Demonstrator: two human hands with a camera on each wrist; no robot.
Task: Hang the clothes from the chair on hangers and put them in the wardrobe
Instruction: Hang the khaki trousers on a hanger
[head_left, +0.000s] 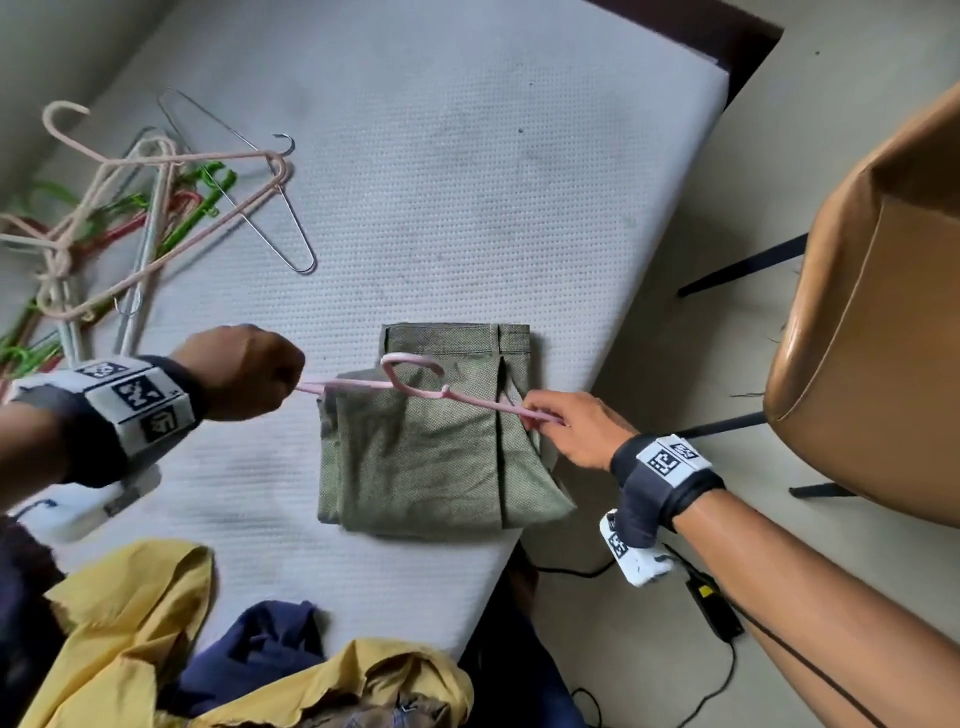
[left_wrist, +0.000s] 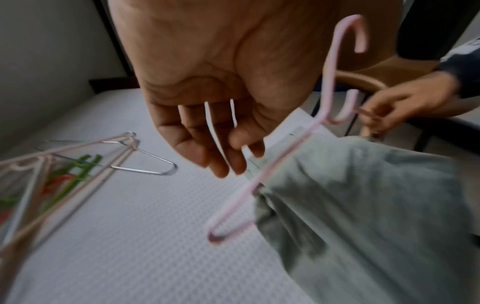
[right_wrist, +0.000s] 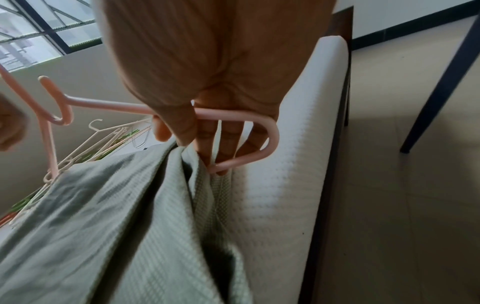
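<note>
Folded olive-green trousers (head_left: 431, 457) lie on the white mattress (head_left: 467, 156) near its right edge. A pink plastic hanger (head_left: 363, 385) lies across them with its hook up, and the cloth (left_wrist: 363, 205) covers its lower bar. My right hand (head_left: 566, 426) grips the hanger's right corner (right_wrist: 270, 131), fingers through the loop and touching the cloth (right_wrist: 103, 226). My left hand (head_left: 244, 371) is over the hanger's left end. In the left wrist view its fingers (left_wrist: 221, 144) hang loosely curled beside the hanger (left_wrist: 280, 156), whose left corner hangs free.
A tangle of spare hangers (head_left: 130, 208) lies at the mattress's far left, with a wire hanger (head_left: 280, 228) nearest. Yellow (head_left: 130, 634) and navy (head_left: 270, 644) clothes are heaped at the near end. A tan chair (head_left: 883, 338) stands on the right. A cable and adapter (head_left: 711, 608) lie on the floor.
</note>
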